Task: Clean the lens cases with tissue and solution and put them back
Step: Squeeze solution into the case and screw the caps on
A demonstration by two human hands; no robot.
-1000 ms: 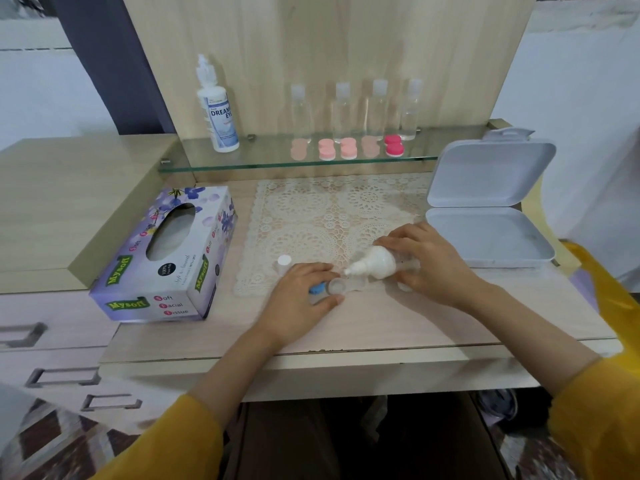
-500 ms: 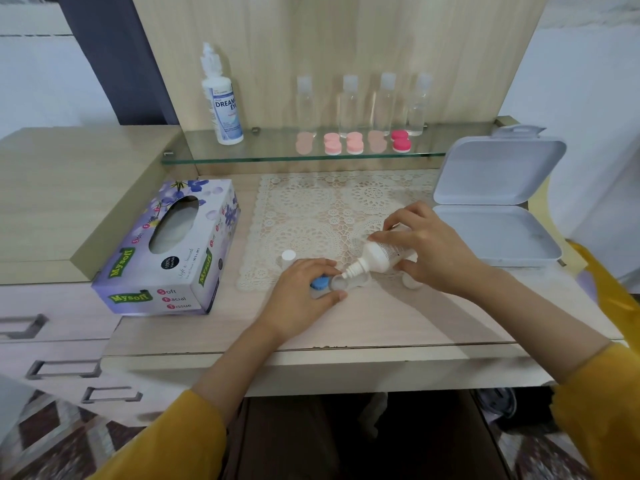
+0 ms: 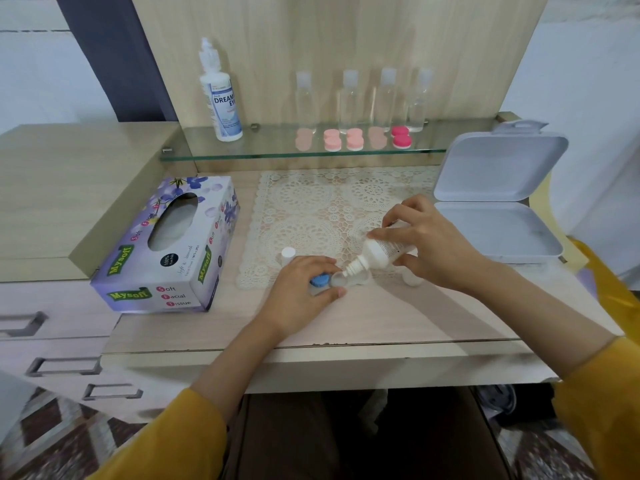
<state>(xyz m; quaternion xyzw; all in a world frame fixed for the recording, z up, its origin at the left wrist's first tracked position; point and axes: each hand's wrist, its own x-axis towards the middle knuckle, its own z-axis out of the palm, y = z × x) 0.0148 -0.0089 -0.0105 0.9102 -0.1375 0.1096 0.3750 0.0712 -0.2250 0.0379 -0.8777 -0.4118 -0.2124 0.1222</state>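
The left hand [image 3: 301, 292] curls over the lens case [image 3: 337, 281] at the six o'clock edge of the lace mat [image 3: 311, 209] on the desk [image 3: 381, 317], pinching it beside its blue cap [image 3: 319, 280]. At the case's three o'clock, the right hand [image 3: 429, 244] grips a white solution bottle [image 3: 381, 252], tilted nozzle-down at the open well. The tissue box [image 3: 166, 247] lies at nine o'clock. Pink cases [image 3: 353, 140] sit on the glass shelf [image 3: 270, 147] at twelve.

left hand [image 3: 301, 292] covers most of the lens case [image 3: 338, 282]. label print on the held solution bottle [image 3: 379, 252] is illegible.
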